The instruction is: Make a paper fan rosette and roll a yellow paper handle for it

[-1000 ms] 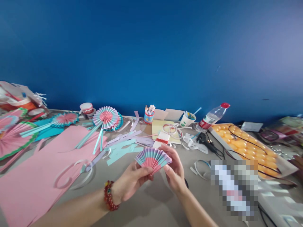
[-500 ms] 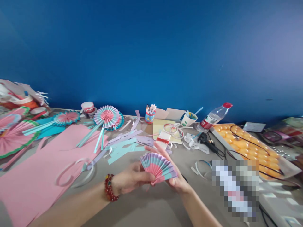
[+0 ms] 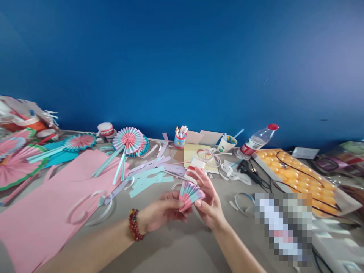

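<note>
My left hand, with a red bead bracelet at the wrist, pinches the gathered lower end of a small pleated paper fan in pink, light blue and lilac. The fan is held above the grey table, partly spread. At its right edge my right hand has the thumb against the pleats, while the other fingers rise loosely behind that edge. Beyond the right hand lies a white card wound with red, partly covered by the fingers.
Pink paper sheets and finished paper fans lie to the left. Paper strips, a pen cup and a paper cup stand or lie ahead. Rightward are a tilted bottle, a black glue gun with cable, and an orange bubbled tray.
The paper fan has been drawn together and looks narrower. My right hand has turned more upright, its fingers rising further above the fan; my left hand has shifted slightly right.
</note>
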The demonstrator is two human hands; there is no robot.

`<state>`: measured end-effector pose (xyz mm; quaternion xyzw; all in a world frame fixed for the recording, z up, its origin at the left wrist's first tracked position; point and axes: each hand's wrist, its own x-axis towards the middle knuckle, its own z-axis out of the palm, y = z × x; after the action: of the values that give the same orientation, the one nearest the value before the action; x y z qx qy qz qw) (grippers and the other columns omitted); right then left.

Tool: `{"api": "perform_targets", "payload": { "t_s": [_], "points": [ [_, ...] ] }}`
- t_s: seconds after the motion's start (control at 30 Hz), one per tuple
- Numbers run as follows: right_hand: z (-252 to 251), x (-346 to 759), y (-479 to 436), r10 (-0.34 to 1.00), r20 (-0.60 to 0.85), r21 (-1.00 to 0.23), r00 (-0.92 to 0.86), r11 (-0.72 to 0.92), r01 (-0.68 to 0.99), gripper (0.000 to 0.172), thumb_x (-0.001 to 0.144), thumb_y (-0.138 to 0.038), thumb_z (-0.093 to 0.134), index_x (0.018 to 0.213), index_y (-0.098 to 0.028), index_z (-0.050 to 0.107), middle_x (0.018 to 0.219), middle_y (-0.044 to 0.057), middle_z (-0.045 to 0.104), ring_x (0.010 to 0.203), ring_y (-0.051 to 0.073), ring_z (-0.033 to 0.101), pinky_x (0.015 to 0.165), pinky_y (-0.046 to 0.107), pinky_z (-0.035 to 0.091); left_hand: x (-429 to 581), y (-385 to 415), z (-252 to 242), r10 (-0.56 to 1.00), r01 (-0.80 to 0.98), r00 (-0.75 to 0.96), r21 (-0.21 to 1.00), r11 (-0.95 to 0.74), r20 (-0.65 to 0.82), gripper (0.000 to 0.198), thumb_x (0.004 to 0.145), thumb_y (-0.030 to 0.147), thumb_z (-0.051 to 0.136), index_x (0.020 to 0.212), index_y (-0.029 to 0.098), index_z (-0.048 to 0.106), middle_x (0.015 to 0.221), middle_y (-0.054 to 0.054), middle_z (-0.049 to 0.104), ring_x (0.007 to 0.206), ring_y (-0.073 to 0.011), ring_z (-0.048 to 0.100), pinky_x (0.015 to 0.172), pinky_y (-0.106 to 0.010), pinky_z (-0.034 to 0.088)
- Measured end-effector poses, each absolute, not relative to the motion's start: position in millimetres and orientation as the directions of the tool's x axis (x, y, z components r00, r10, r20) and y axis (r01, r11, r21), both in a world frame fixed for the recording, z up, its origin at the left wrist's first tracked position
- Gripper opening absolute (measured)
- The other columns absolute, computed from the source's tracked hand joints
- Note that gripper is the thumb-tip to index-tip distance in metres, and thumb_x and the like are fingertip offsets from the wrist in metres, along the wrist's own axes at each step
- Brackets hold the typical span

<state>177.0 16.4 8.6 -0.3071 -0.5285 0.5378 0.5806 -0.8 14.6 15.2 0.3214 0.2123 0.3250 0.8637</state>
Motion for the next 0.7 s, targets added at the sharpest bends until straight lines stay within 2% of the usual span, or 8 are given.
{"api": "perform_targets", "payload": {
  "t_s": [0.07,0.13,0.23,0.33,0.43,0.53,0.7],
  "points": [
    [8,176,17,0.954,0.275,-0.928,-0.120,0.230,-0.293,0.077,0.073,-0.046,0.080,0.141,-0.032,0.047,0.141,0.012,0.052,0.125,0.031,0.052,0.096,0.048,0.051,-1,14,15,0.752,-0.422,0.645,0.757,0.498,-0.136,0.027,0.081,0.038,0.073,0.094,0.014,0.071,0.086,-0.008,0.063,0.076,-0.0179,0.060,0.076,-0.032,0.048],
    [7,176,17,0.955,0.280,-0.928,-0.101,0.242,-0.283,0.076,0.075,-0.043,0.080,0.142,-0.034,0.045,0.139,0.011,0.053,0.123,0.030,0.054,0.095,0.047,0.052,-1,12,16,0.828,-0.364,0.556,0.875,0.319,-0.071,0.031,0.083,0.043,0.071,0.094,0.014,0.071,0.086,-0.008,0.064,0.077,-0.0186,0.058,0.074,-0.030,0.046],
    [5,174,16,0.952,0.297,-0.928,-0.077,0.269,-0.258,0.072,0.078,-0.039,0.079,0.141,-0.034,0.046,0.134,0.010,0.057,0.118,0.027,0.056,0.093,0.043,0.053,-2,10,18,0.906,-0.135,0.422,0.991,0.023,0.036,0.027,0.082,0.040,0.073,0.077,0.015,0.068,0.072,-0.003,0.060,0.069,-0.0157,0.052,0.063,-0.024,0.039],
    [6,173,14,0.947,0.314,-0.929,-0.067,0.292,-0.227,0.068,0.079,-0.032,0.078,0.140,-0.033,0.048,0.126,0.008,0.061,0.107,0.022,0.061,0.088,0.035,0.054,-3,7,17,0.923,0.025,0.381,0.997,-0.072,0.057,0.028,0.088,0.039,0.065,0.072,0.017,0.063,0.065,-0.002,0.059,0.063,-0.0152,0.054,0.059,-0.022,0.036],
    [7,172,12,0.941,0.329,-0.925,-0.075,0.306,-0.224,0.066,0.080,-0.027,0.077,0.139,-0.033,0.049,0.114,0.006,0.064,0.095,0.018,0.063,0.083,0.032,0.054,-4,5,17,0.915,0.075,0.394,0.989,-0.129,0.089,0.027,0.094,0.039,0.056,0.081,0.018,0.065,0.071,-0.004,0.065,0.066,-0.0172,0.059,0.061,-0.023,0.038],
    [7,171,12,0.941,0.330,-0.924,-0.077,0.306,-0.228,0.062,0.080,-0.025,0.076,0.137,-0.032,0.052,0.104,0.004,0.066,0.087,0.017,0.064,0.079,0.031,0.055,-5,4,18,0.903,0.120,0.399,0.968,-0.222,0.158,0.029,0.097,0.036,0.050,0.083,0.019,0.068,0.073,-0.005,0.066,0.069,-0.0179,0.060,0.066,-0.024,0.039],
    [7,171,11,0.932,0.355,-0.919,-0.074,0.334,-0.210,0.057,0.082,-0.023,0.075,0.134,-0.033,0.054,0.097,0.003,0.067,0.081,0.017,0.066,0.073,0.031,0.058,-6,4,19,0.891,0.180,0.406,0.938,-0.296,0.203,0.025,0.095,0.030,0.054,0.079,0.019,0.070,0.069,-0.005,0.065,0.065,-0.0170,0.057,0.066,-0.025,0.036]
  ]
}}
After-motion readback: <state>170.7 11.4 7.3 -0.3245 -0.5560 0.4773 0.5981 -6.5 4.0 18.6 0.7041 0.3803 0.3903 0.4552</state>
